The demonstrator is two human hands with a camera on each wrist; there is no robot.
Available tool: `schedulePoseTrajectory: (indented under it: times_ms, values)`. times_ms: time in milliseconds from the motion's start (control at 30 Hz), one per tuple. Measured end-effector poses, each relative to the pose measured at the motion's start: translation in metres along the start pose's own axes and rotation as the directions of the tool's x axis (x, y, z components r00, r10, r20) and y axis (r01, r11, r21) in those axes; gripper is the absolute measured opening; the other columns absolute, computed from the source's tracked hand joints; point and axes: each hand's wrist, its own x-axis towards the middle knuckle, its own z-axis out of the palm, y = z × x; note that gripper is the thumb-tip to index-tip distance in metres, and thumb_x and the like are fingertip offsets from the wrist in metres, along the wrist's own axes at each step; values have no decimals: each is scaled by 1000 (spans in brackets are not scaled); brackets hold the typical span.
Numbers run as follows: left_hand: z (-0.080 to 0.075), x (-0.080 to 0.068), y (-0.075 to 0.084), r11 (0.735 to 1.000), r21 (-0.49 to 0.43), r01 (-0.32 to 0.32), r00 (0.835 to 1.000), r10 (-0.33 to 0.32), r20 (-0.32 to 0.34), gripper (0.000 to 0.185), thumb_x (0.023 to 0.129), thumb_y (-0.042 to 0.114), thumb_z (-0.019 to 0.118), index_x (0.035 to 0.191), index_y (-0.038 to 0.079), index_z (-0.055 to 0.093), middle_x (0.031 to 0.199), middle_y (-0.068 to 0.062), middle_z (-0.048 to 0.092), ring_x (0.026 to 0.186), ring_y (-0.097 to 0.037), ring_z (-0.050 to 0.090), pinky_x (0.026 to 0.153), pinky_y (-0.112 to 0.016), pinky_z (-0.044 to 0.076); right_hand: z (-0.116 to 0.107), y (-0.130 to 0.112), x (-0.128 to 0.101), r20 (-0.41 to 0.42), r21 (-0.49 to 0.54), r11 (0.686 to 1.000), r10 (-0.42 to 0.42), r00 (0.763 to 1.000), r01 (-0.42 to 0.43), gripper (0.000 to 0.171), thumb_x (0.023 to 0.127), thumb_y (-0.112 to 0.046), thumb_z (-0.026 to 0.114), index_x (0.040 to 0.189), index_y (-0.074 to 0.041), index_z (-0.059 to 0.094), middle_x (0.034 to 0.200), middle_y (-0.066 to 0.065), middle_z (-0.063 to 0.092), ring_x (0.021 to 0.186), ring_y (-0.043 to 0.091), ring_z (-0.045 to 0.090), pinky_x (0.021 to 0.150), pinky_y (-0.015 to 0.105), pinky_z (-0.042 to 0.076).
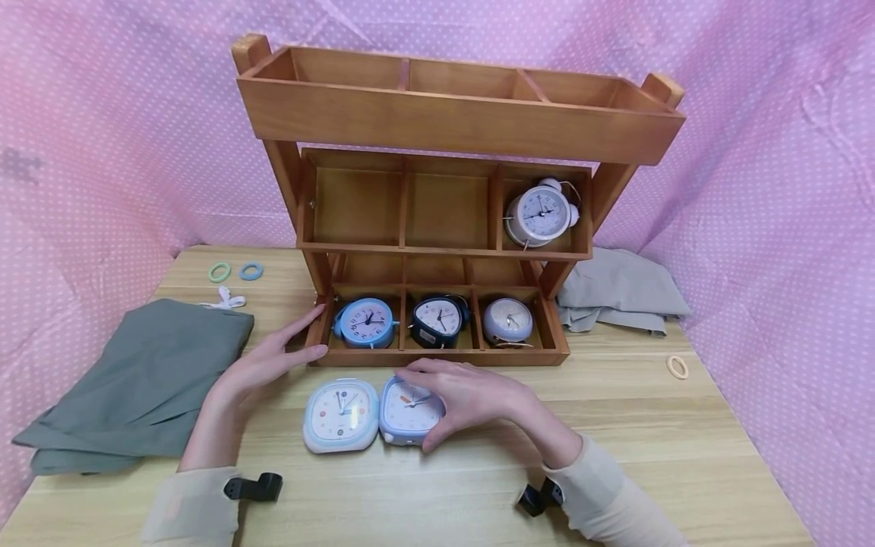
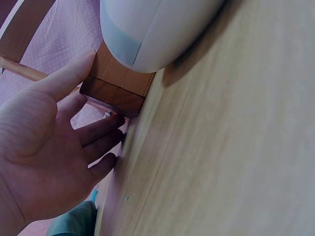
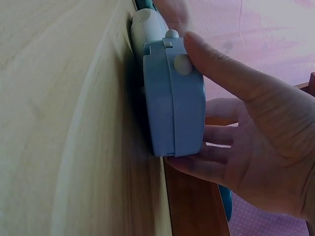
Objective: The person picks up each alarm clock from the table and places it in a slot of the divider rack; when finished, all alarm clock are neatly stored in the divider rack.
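Observation:
My right hand [image 1: 472,395] grips a blue-violet alarm clock [image 1: 410,414], its thumb at the near edge and its fingers along the far edge. In the right wrist view this clock [image 3: 174,103] shows its blue side and round knobs. Touching its left side is a white alarm clock with a light blue rim [image 1: 341,415], face up on the table. My left hand [image 1: 266,365] rests at the left front corner of the wooden shelf [image 1: 437,357], thumb toward the front and fingers spread along the side. The left wrist view shows this corner [image 2: 113,96] beside the thumb.
The bottom tier holds a blue clock [image 1: 367,323], a black clock [image 1: 439,320] and a lavender clock [image 1: 508,320]. A white twin-bell clock [image 1: 541,214] stands in the middle tier. Folded cloths, dark green [image 1: 143,372] and grey [image 1: 615,289], flank the shelf. Rings [image 1: 251,271] lie back left.

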Motion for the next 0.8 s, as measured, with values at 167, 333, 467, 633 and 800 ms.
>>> schedulePoseTrajectory:
  times_ms: [167,333,467,633,800]
  values:
    - [0,0,0,1000,2,-2,1000,2,-1,81,100,54,61,165,42,13,175,-11,10,159,-49,9,118,-78,18,1,-1,1,-13,-18,1000,6,1000,-6,105,76,-61,85,160,-19,39,148,0,52,129,10,53,113,32,48]
    - [0,0,0,1000,3,-4,1000,4,-2,81,100,54,60,165,42,13,175,-11,10,159,-49,10,118,-77,18,0,-2,0,-9,-25,1000,19,1000,-19,103,77,-59,84,160,-18,40,145,0,54,123,8,55,109,29,49]
    - [0,-1,1,1000,11,-2,1000,2,-4,81,100,54,60,165,42,13,175,-11,10,158,-49,10,118,-77,19,-1,-3,0,-5,-25,1000,18,1000,-18,101,77,-56,84,159,-15,41,149,2,52,129,11,55,113,31,48]
    - [0,-1,2,1000,18,-6,1000,6,-7,80,101,53,60,165,42,13,175,-11,10,158,-49,11,118,-77,20,-2,-2,1,-15,-28,1000,0,1000,0,100,76,-50,86,158,-12,42,154,3,50,136,14,52,118,33,44]
    - [0,-1,1,1000,9,-17,1000,17,-8,81,100,53,61,165,41,14,175,-12,11,159,-48,11,119,-76,19,-2,-1,1,-31,-18,1000,-15,999,14,100,75,-46,87,158,-12,42,157,4,48,142,17,49,122,36,40]
